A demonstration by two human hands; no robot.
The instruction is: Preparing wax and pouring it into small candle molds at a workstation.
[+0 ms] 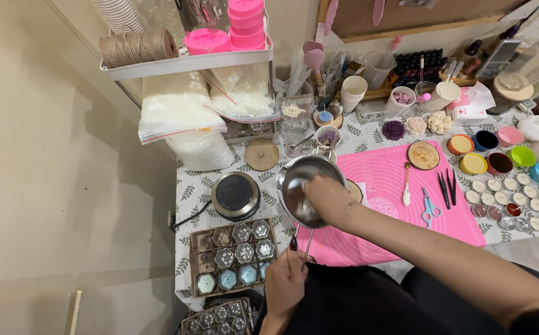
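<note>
My left hand (285, 279) has its grip closed round the wire handle (302, 245) of a steel pot (303, 186), holding it above the near edge of the counter (188, 186). My right hand (328, 197) reaches into the pot, fingers curled down inside; I cannot tell whether that grip holds anything, as the fingertips are hidden by the rim.

The pot hangs over the left edge of one pink mat (393, 186). Just left of it sits one black hot plate (236, 195), and nearer me one tray (233, 255) with twelve pockets, most filled with flower-shaped pieces; three in the front row are pale blue. A second tray (216, 317) shows partly below the counter edge.

On the mat lie one spoon (406, 185), one pair of blue scissors (429, 208), two black tweezers (447, 186) and one wooden disc (424, 155). Another wooden disc (262, 155) lies beyond the hot plate. Right of the mat stand eight coloured round cups (499, 158), and beside them rows of small tins (517, 201) too many to count surely. Three flower candles (416, 127) sit behind the mat. On the shelf (188, 62) at left rest one twine roll (138, 46) and stacked pink moulds (246, 25)
</note>
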